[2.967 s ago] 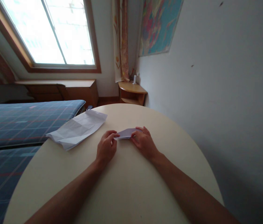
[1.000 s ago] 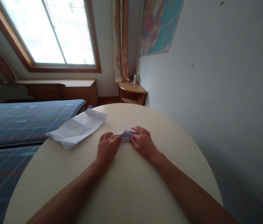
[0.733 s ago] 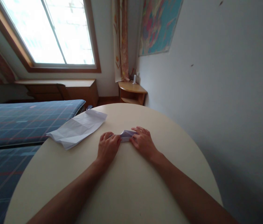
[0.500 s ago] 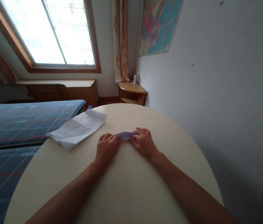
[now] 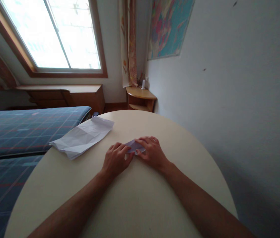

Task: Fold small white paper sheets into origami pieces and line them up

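Observation:
A small piece of folded paper, pale violet, lies between my two hands above the middle of the round table. My left hand grips its left end, with the thumb at the near edge and the fingers on top. On the other side, my right hand has its thumb and index finger on the right part of the paper, the other fingers curled behind. Both hands partly cover the paper, so its full shape is hidden.
A large creased white sheet rests at the table's left edge. Beyond that edge is a plaid mattress. A corner shelf stands behind the table, and a white wall runs along the right.
My fingers have shifted on the folded paper. The right index finger now reaches further left over it, both thumbs have come closer together, and the paper looks tilted.

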`<state>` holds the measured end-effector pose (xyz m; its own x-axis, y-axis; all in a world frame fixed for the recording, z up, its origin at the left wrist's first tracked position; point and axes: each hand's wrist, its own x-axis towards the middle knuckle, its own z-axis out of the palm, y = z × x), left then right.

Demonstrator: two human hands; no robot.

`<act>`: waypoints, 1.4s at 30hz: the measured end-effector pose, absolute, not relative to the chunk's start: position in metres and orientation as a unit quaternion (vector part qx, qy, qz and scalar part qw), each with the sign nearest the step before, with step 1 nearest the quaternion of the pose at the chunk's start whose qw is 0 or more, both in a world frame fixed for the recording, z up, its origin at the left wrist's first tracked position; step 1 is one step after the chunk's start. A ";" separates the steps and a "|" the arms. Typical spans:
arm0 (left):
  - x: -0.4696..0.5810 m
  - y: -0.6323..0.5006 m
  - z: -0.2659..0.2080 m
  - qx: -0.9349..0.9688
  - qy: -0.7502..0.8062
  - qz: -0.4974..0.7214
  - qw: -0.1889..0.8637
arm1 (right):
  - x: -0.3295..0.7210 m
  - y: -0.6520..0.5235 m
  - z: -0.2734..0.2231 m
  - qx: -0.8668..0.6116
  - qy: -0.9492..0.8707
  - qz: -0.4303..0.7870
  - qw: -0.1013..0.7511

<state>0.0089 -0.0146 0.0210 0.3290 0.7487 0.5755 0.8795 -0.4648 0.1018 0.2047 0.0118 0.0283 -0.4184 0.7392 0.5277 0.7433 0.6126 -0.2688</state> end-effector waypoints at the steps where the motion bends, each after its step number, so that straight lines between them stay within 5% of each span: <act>1: 0.009 -0.014 0.021 -0.805 -0.507 -0.287 0.113 | 0.205 0.012 0.028 -0.441 -0.841 -0.003 0.314; 28: 0.010 -0.015 0.025 -0.838 -0.509 -0.179 0.084 | 0.206 0.002 0.028 -0.449 -0.881 -0.061 0.135; 42: 0.013 -0.014 0.023 -0.833 -0.515 -0.187 0.080 | 0.210 0.006 0.035 -0.509 -0.840 -0.088 0.167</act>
<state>0.0134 -0.0144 0.0225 0.3999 0.8277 0.3937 0.8874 -0.4571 0.0595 0.2104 0.0058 0.0352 -0.4256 0.8257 0.3702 0.8844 0.4661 -0.0227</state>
